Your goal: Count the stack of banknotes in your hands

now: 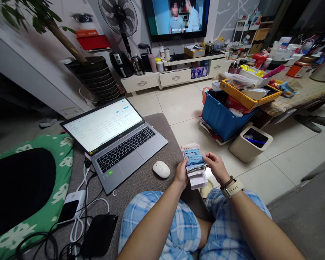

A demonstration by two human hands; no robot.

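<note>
Between my hands is a fanned stack of paper tickets point(196, 160), light blue on top, with pinkish ones behind and pale slips hanging below. My left hand point(181, 174) is closed on the stack's left side, thumb on the front. With its fingertips my right hand point(216, 167) pinches the upper right end of a blue ticket. The print is too small to read. A white mouse point(161, 169) lies left of my left hand on the grey seat point(148, 184). Farther left an opened laptop point(130, 160) shows a page with a table.
On the seat's left lie cables, a white power bank point(72, 205), a black pouch point(99, 234) and a green cloth point(61, 169). Beyond my right hand stand a beige bin point(239, 150) and a full blue crate point(219, 117). A cluttered table point(300, 86) is at right.
</note>
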